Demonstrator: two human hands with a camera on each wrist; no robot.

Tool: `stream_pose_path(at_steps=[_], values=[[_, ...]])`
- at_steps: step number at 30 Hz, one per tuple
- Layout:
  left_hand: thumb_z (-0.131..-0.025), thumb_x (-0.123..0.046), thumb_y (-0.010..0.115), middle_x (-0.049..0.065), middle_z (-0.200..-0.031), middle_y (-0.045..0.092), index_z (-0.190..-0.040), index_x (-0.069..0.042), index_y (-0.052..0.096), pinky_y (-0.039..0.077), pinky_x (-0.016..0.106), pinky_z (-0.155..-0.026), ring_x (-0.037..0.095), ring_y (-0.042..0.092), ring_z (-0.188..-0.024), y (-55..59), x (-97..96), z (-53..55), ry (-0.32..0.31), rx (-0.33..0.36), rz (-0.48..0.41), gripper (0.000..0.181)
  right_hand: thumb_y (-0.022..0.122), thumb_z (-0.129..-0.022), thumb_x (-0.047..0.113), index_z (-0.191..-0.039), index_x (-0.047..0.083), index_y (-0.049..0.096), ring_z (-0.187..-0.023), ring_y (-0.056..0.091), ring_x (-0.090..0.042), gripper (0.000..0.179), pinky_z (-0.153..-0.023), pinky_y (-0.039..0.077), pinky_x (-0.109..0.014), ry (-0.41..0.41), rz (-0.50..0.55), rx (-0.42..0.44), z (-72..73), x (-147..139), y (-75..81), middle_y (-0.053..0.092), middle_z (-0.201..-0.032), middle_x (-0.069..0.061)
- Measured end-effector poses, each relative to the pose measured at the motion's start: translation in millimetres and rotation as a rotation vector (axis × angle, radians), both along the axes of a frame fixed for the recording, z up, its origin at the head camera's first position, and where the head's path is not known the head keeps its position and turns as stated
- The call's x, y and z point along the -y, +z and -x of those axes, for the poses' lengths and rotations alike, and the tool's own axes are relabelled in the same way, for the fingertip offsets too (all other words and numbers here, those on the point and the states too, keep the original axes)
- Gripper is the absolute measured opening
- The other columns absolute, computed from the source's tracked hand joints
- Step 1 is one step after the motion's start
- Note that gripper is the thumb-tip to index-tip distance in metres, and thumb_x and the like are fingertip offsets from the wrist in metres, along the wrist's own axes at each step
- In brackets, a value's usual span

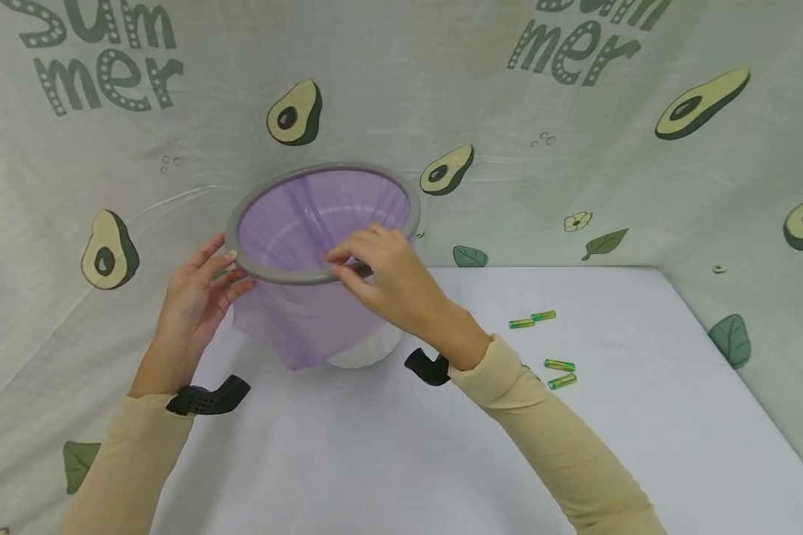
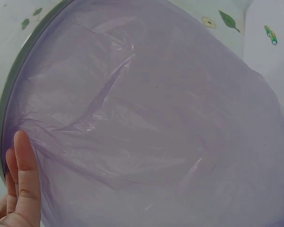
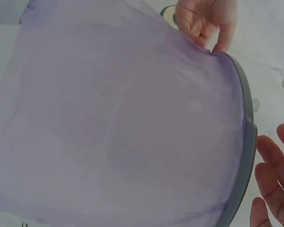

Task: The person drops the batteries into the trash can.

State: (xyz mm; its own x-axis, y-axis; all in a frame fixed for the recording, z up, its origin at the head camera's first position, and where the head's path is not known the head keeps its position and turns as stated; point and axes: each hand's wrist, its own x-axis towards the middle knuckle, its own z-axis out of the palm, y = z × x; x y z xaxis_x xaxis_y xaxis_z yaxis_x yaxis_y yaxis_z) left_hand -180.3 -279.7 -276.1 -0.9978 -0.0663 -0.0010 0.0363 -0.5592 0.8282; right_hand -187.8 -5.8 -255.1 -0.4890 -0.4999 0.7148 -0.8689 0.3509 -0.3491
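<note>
A white bin (image 1: 368,352) stands on the table, lined with a purple plastic bag (image 1: 308,319) that hangs over its outside. A grey ring (image 1: 288,276) runs round the bin's mouth on top of the bag. At the ring's left side, my left hand (image 1: 197,290) pinches the edge with bag film gathered there; its fingers (image 2: 26,165) lie against the film. My right hand (image 1: 395,279) is over the front of the ring, fingers bent loosely and thumb below them. In the right wrist view its fingers (image 3: 272,161) are spread right beside the ring.
Several green-and-yellow batteries (image 1: 560,365) lie on the white table (image 1: 616,446) to the right, one partly hidden by my right sleeve. A cloth backdrop (image 1: 375,59) printed with avocados rises behind and beside the table.
</note>
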Motion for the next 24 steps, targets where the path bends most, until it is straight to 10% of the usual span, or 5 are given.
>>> stream_pose_path(at_steps=[24], values=[[-0.088, 0.002, 0.058, 0.005, -0.112, 0.049, -0.129, -0.009, 0.049, 0.058, 0.030, -0.066, 0.019, 0.063, -0.071, -1.6, 0.0, -0.3, 0.006, -0.021, 0.011, 0.043, 0.069, -0.084, 0.016, -0.126, 0.004, 0.053, -0.123, 0.041, -0.031, 0.047, -0.104, 0.034, -0.049, -0.286, -0.071, 0.340, 2.2, -135, -72.5, 0.050, -0.132, -0.013]])
